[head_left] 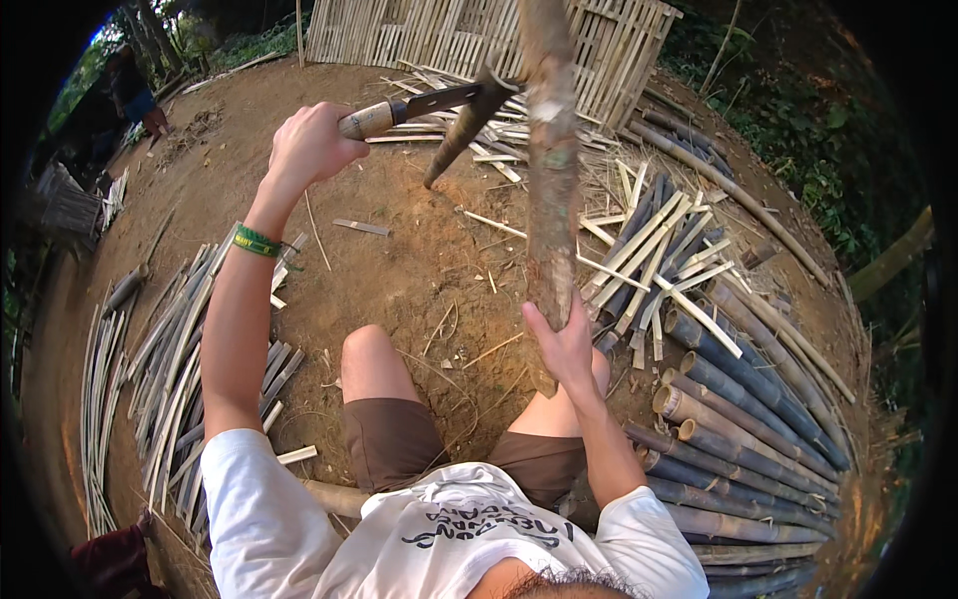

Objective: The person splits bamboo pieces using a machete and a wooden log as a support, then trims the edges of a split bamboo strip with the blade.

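Observation:
My left hand (314, 142), with a green band at its wrist, is closed round the pale handle of a machete (439, 101). The dark blade reaches right to the top end of a bamboo piece (461, 140), which slants down toward the dirt. Whether the blade has cut into it, I cannot tell. My right hand (567, 341) grips a thick, rough wooden stick (552, 180) near its lower end. The stick stands upright in the view and hides what lies behind it, just right of the blade's end.
Bundled bamboo strips (180, 349) lie at the left. Pale split strips (649, 260) and dark bamboo poles (758, 419) are piled at the right. A slatted bamboo panel (419, 35) stands at the back. A person (135, 90) is at the far left.

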A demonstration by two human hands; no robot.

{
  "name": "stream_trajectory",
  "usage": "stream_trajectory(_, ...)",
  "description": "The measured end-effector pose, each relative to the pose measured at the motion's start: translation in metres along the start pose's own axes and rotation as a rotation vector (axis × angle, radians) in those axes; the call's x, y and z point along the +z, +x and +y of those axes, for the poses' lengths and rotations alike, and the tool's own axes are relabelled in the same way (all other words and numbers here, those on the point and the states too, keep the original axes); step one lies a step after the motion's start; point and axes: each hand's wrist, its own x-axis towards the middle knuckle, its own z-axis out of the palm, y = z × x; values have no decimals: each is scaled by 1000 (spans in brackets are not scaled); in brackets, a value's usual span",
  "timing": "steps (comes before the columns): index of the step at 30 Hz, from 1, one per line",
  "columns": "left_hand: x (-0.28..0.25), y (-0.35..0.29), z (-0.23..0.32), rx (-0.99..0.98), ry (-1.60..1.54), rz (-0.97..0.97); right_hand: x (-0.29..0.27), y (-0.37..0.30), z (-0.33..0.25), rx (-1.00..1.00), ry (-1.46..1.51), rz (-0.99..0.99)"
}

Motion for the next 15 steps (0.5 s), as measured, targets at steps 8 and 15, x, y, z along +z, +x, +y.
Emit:
stream_trajectory(8,43,27,-30,-78,14,29,-43,54,-82,-225,266,93)
stream_trajectory(15,45,44,-29,-71,-77,-9,-30,123,-88,-612,338,308)
